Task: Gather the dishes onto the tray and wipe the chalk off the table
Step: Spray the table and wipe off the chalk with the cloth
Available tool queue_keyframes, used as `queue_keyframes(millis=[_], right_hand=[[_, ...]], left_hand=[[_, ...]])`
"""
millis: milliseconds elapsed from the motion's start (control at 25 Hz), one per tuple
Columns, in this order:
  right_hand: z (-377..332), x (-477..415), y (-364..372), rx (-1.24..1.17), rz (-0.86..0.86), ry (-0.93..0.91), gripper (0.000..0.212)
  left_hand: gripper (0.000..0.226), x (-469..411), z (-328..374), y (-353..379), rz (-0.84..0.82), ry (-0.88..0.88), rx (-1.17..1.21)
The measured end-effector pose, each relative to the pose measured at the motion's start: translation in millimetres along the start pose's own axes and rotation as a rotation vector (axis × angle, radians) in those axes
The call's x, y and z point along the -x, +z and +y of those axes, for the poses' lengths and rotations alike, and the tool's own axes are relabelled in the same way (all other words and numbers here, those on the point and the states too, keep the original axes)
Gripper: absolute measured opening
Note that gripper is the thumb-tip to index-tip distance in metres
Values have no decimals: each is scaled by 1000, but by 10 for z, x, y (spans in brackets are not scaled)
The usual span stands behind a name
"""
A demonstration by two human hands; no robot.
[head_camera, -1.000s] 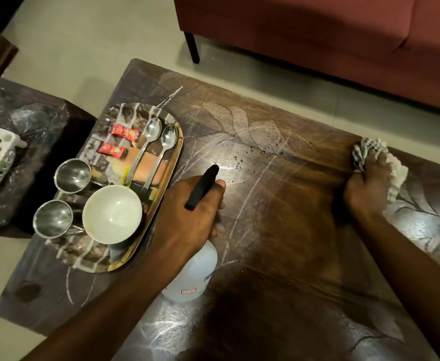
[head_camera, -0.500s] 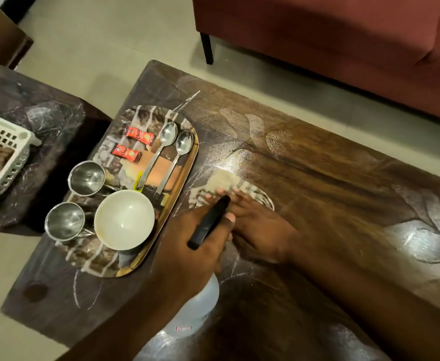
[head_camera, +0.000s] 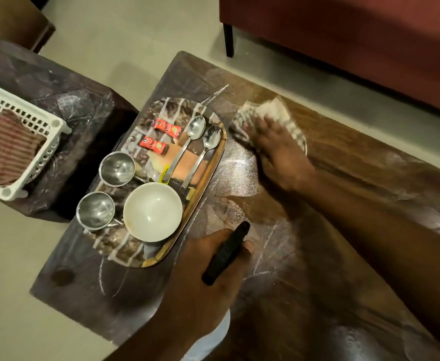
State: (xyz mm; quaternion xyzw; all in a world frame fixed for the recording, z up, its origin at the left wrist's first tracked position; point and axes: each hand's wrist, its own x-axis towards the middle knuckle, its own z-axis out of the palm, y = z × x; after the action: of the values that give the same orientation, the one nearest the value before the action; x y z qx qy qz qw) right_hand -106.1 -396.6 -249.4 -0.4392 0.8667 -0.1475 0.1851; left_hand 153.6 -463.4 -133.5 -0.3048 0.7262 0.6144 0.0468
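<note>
My right grip (head_camera: 278, 152) lies flat, fingers spread, pressing the cloth (head_camera: 273, 109) onto the desk (head_camera: 357, 165) just beside the loaded tray (head_camera: 217, 157). Soft and limp, it likely bunches; a broad palm suits it. My left grip (head_camera: 200, 277) curls round the spray bottle (head_camera: 225, 252), near chalk lines (head_camera: 271, 233).

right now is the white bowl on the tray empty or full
Empty: the white bowl stands upright, its inside bare white with nothing in it.

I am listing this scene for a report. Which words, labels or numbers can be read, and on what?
"Cla...": white script on the upper red sachet, the rest blurred.
"Cla...": the same on the lower red sachet.
Print on the yellow sticker on the tray: too small to read.
</note>
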Motion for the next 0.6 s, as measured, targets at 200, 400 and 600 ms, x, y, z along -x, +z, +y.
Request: queue_keyframes(millis=[200, 400, 600], right_hand=[[28, 1375, 370, 112, -281, -583, 75], [782, 1624, -50, -18, 64, 121, 67], [-111, 1625, 560, -206, 290, 522, 60]], left_hand=[[37, 0, -141, -64, -45, 93, -107], [47, 161, -306, -121, -110, 135, -213], [37, 512, -465, -153, -56, 115, -212]])
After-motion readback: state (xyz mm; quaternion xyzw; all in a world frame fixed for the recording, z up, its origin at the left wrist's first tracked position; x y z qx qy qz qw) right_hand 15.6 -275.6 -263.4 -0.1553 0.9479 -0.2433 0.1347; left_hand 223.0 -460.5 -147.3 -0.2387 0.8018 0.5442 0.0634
